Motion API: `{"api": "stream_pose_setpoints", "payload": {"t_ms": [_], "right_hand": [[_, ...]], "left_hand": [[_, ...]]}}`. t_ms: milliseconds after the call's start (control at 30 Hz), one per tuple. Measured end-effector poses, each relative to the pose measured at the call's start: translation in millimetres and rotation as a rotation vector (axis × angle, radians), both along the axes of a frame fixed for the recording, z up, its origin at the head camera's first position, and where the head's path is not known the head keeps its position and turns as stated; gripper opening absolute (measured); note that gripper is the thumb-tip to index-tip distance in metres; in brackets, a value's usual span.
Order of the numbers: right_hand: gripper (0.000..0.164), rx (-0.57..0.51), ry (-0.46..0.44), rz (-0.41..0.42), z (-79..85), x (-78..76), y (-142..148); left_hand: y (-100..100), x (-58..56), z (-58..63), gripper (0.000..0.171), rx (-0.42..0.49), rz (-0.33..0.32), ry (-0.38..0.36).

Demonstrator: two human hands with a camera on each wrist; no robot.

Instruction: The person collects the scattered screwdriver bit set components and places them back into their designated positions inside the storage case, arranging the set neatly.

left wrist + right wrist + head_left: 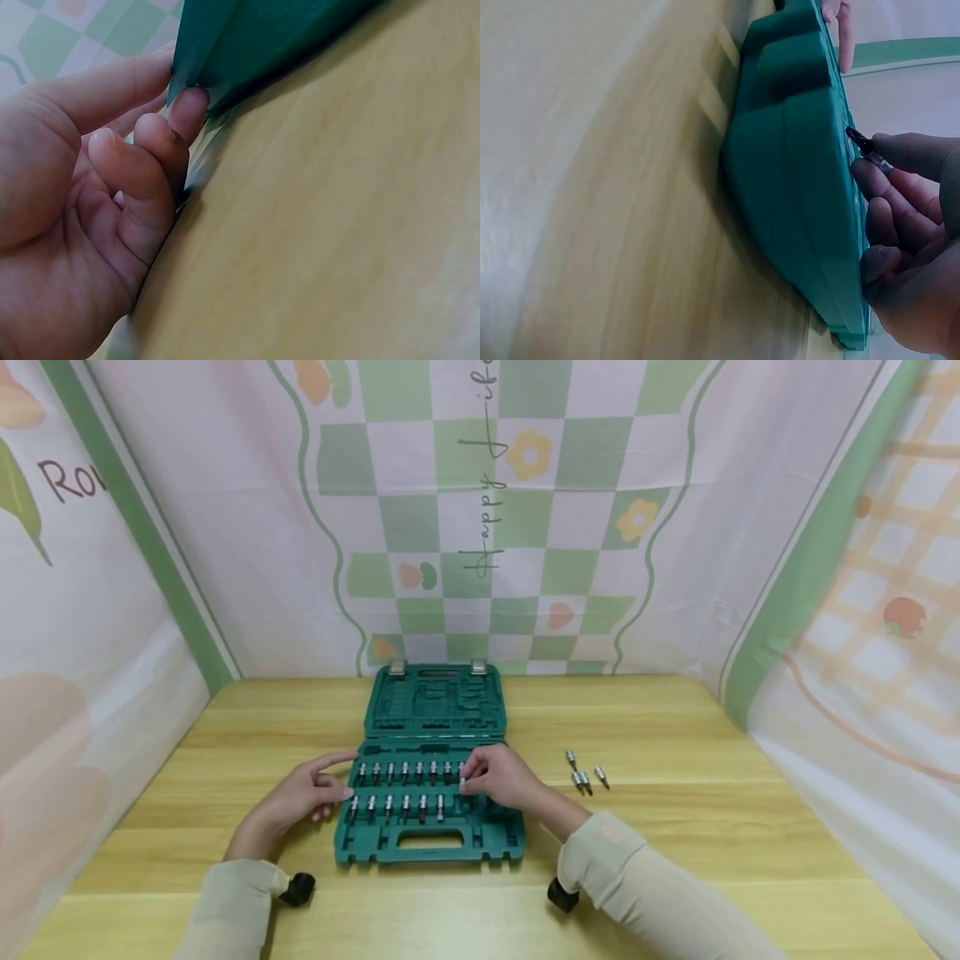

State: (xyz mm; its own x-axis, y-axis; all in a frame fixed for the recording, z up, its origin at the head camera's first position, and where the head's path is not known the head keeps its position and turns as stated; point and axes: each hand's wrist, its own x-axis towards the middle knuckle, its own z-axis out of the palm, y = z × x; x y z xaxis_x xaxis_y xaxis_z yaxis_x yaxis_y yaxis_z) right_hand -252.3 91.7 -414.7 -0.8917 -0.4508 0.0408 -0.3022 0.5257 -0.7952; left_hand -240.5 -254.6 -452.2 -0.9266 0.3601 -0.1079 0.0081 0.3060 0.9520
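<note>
A green plastic case (431,852) lies open on the table, with two rows of bit sockets (406,806) in its lower half. My right hand (501,774) is over the right end of the upper row. Its thumb and fingers pinch a bit socket (871,150), whose dark tip points toward the case in the right wrist view. My left hand (300,789) is at the case's left side. There the index finger reaches to the rim and the thumb touches the edge; the other fingers (135,176) are loosely bent.
Several loose bit sockets (582,781) lie on the wooden table (675,827) to the right of the case. The raised lid (435,702) has moulded recesses and two metal latches (478,667). A patterned cloth (517,527) hangs behind the table.
</note>
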Motion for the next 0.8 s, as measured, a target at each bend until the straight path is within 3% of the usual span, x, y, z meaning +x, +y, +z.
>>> {"api": "stream_pose_setpoints", "payload": {"t_ms": [233,800], "right_hand": [[0.007,0.036,0.017,0.011,0.3,1.1,-3.3],[0.01,0.137,-0.006,0.154,5.3,-2.3,-5.1]], "left_hand": [[-0.1,0.8,0.5,0.066,-0.006,0.007,0.0],[0.1,0.6,1.3,0.067,0.003,-0.006,0.001]]}}
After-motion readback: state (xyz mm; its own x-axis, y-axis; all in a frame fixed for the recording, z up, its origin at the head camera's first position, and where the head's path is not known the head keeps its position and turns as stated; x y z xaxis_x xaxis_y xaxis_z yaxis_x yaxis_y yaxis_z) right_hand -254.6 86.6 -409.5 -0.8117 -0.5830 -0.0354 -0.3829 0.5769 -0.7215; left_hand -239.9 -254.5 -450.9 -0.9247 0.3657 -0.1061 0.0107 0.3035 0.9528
